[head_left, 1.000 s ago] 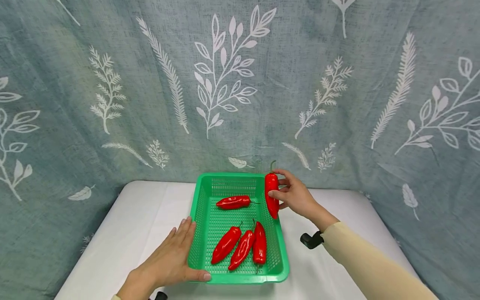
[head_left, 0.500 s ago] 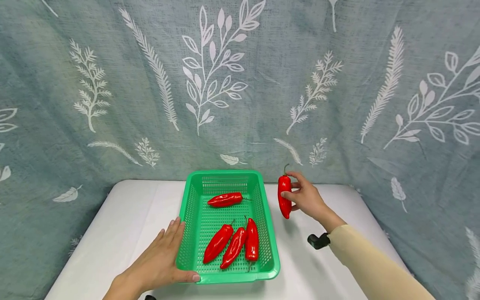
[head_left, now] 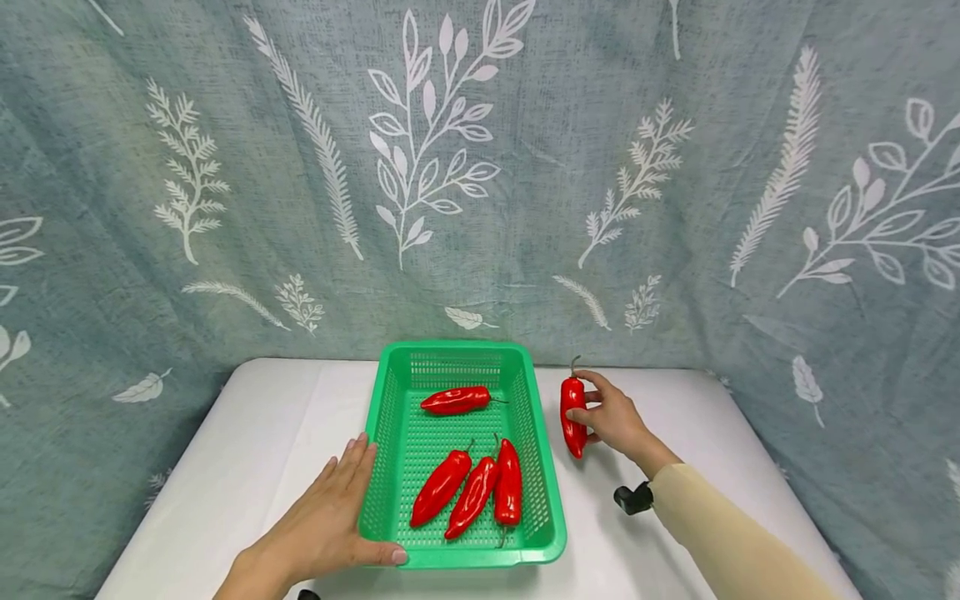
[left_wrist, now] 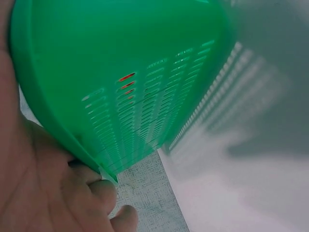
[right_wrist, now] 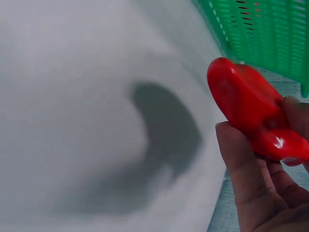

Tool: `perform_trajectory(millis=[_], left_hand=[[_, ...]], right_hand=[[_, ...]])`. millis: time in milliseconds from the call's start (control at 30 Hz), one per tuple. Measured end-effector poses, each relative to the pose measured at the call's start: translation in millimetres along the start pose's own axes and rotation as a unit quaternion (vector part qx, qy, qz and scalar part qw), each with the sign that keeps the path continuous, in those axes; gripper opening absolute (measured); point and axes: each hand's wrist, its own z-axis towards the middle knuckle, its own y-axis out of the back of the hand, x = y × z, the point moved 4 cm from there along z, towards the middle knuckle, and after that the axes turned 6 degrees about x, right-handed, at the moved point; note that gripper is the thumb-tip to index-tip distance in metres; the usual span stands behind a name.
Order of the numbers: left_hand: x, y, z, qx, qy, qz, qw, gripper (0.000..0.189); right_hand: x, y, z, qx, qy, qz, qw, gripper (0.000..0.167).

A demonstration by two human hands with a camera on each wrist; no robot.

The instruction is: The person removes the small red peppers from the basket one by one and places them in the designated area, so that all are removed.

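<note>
To the right of a green plastic basket (head_left: pixel 457 558), my right hand (head_left: pixel 618 423) pinches a long red pepper (head_left: pixel 572 404) between thumb and fingers, its green stem pointing away. In the right wrist view the pepper (right_wrist: pixel 246 104) hangs above the white table, its shadow apart from it. My left hand (head_left: pixel 318 517) rests on the basket's near left corner, fingers straight along the side and thumb on the front rim. Inside the basket one red pepper (head_left: pixel 455 400) lies crosswise at the back. Three more, including the leftmost pepper (head_left: pixel 441 487), lie near the front.
A white-covered table (head_left: pixel 285 417) bears the basket. Behind and around it hangs a grey-green curtain (head_left: pixel 525 275) with white leaf prints. A dark wrist-camera mount (head_left: pixel 633 498) sticks out below the right wrist.
My right hand has carried the pepper from over the basket's right rim out to the right, then lowered it toward the table. The left hand has stayed on the basket.
</note>
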Motion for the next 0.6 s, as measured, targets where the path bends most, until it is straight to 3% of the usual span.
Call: perform_trajectory(millis=[600], left_hand=[[-0.9, 1.1, -0.7, -0.007, -0.006, 0.001, 1.0000, 0.146]], right_hand=[[-12, -20, 14.4, 0.008, -0.021, -0.021, 0.9995, 0.075]])
